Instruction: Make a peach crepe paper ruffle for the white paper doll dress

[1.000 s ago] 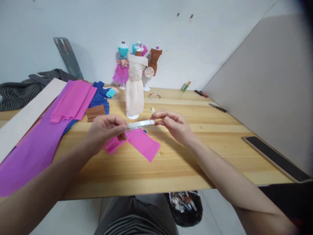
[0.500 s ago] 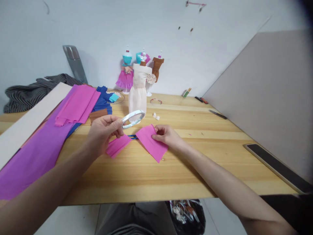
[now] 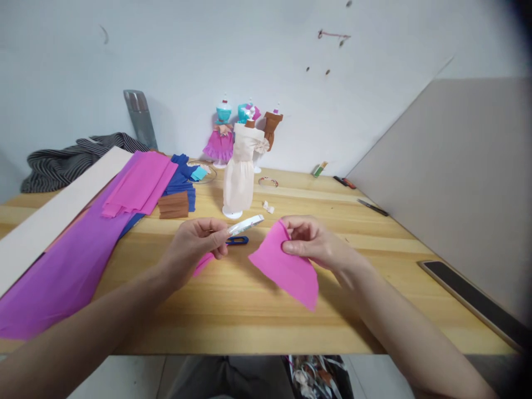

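My left hand (image 3: 201,244) pinches a roll of tape (image 3: 246,224), seen nearly edge-on above the wooden table. Between the thumb and fingers of my right hand (image 3: 310,241) is a piece of pink paper (image 3: 288,266), held by its upper edge and hanging down. Under my left hand lies another pink piece (image 3: 203,265), mostly covered. Blue-handled scissors (image 3: 238,240) rest on the table just beyond the tape, their other end hidden. A small mannequin in a cream dress (image 3: 239,177) stands behind the hands.
Purple sheets (image 3: 78,266), pink sheets (image 3: 139,185) and a brown pleated piece (image 3: 173,205) lie left. Three dressed mannequins stand near the wall. A cutter knife (image 3: 373,207) and a phone (image 3: 469,299) lie right. A bag of scraps (image 3: 318,377) is below the table edge.
My right hand has moved right and nearer with the pink paper, away from my left hand. The tape roll has tilted from an open ring to nearly edge-on. The view has shifted slightly.
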`<state>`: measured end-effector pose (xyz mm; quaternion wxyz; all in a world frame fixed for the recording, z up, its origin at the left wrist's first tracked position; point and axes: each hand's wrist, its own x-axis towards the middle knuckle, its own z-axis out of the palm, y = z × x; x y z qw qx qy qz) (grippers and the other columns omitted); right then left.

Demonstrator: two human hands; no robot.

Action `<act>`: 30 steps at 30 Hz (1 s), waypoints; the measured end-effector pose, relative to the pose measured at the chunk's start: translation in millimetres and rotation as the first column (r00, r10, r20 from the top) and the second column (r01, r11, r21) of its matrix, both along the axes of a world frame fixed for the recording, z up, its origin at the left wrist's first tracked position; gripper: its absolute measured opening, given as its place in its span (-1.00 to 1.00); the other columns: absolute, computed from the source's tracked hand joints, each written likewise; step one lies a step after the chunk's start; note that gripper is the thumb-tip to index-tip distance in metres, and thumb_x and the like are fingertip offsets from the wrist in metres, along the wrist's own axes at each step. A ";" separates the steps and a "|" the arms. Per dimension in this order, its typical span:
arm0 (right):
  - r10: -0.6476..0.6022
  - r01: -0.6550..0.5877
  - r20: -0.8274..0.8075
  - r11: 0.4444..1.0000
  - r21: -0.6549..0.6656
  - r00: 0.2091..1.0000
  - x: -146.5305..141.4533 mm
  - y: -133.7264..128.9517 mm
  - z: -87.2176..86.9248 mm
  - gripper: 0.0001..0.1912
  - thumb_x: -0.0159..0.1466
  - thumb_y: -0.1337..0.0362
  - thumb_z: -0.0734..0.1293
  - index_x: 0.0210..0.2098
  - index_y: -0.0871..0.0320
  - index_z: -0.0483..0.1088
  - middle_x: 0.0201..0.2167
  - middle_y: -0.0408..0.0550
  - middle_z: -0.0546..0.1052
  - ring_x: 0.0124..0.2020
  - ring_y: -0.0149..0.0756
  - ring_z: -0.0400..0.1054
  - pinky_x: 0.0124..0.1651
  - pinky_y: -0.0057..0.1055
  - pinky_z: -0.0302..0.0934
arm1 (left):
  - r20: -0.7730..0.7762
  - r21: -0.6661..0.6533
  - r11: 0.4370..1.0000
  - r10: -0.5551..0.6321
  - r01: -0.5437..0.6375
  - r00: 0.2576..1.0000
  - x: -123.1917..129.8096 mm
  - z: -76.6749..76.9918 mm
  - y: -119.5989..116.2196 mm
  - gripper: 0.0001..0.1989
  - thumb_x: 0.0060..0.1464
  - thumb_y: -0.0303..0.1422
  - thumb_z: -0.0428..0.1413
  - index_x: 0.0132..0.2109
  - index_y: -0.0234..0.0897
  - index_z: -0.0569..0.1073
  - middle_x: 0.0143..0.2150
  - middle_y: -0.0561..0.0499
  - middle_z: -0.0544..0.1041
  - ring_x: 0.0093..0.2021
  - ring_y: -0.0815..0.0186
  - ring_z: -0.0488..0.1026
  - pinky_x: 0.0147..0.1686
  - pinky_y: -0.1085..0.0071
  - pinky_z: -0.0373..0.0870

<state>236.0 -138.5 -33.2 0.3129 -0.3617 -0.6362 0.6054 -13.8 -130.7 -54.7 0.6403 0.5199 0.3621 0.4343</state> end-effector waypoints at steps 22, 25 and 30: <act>0.318 -0.457 0.778 0.888 -0.045 0.541 14.8 59.5 -3.9 -0.87 0.05 0.48 0.22 -0.60 0.20 0.29 -0.64 -0.25 0.23 -0.59 -0.50 0.07 -0.53 -0.51 -0.04 | 0.107 0.099 0.967 0.225 -0.235 0.969 -18.8 20.5 15.7 -0.80 -0.14 -0.33 0.27 -0.43 -0.39 0.46 -0.65 0.08 0.40 -0.61 0.49 0.26 -0.61 0.58 0.19; 0.303 -0.455 0.756 0.890 -0.008 0.580 22.5 54.5 11.8 -0.89 0.08 0.43 0.22 -0.56 0.21 0.31 -0.61 -0.24 0.22 -0.56 -0.49 0.06 -0.51 -0.49 -0.04 | 0.103 0.097 0.970 0.215 -0.225 0.971 -17.4 20.1 14.8 -0.80 -0.15 -0.33 0.27 -0.44 -0.38 0.45 -0.65 0.07 0.41 -0.62 0.49 0.27 -0.61 0.58 0.20; 0.046 -0.229 0.704 0.959 0.168 0.708 28.2 54.7 20.2 -0.86 0.12 0.30 0.27 -0.54 0.19 0.28 -0.57 -0.19 0.28 -0.55 -0.44 0.12 -0.49 -0.47 0.00 | 0.076 0.080 0.974 0.204 -0.210 0.976 -15.2 18.4 14.3 -0.81 -0.16 -0.34 0.27 -0.45 -0.37 0.46 -0.65 0.07 0.42 -0.64 0.49 0.27 -0.61 0.57 0.21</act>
